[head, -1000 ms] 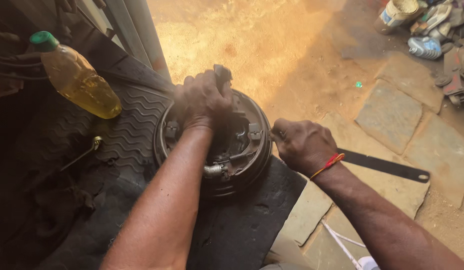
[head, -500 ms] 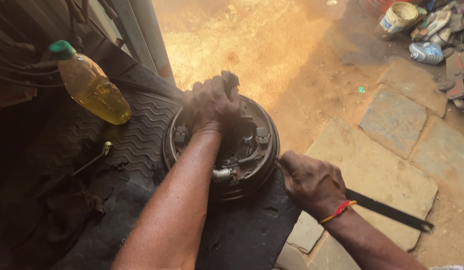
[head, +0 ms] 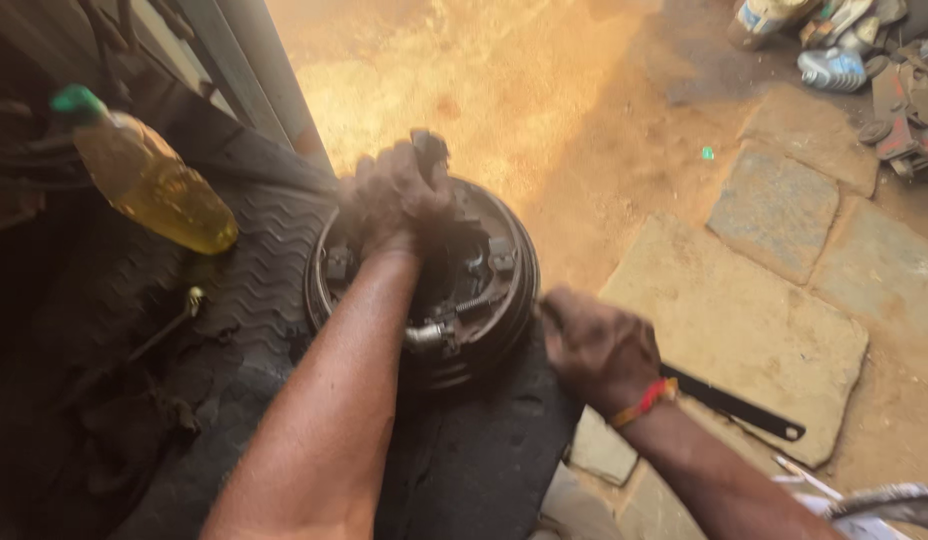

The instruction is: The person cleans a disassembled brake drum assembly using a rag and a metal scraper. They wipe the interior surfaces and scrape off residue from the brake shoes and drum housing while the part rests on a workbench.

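Observation:
A round, greasy brake drum assembly [head: 484, 300] with springs and shoes inside lies on a black ribbed rubber mat [head: 244, 290]. My left hand [head: 394, 200] is closed over a dark part at the assembly's far rim. My right hand [head: 596, 345], with a red band at the wrist, sits at the assembly's right edge, fingers curled around a thin tool whose tip is hidden. A flat black bar [head: 739, 405] lies on the stone just behind that wrist.
A plastic bottle of yellow oil [head: 149, 175] with a green cap lies on the mat at the left. A small metal rod [head: 169, 325] rests near it. Stone slabs [head: 754, 320] and sandy ground lie to the right, with scrap cans and parts [head: 844, 50] in the top right corner.
My right hand has dropped from beside the drum's upper right edge to its lower right edge. My left hand stays gripping the far rim. The camera view shifted slightly.

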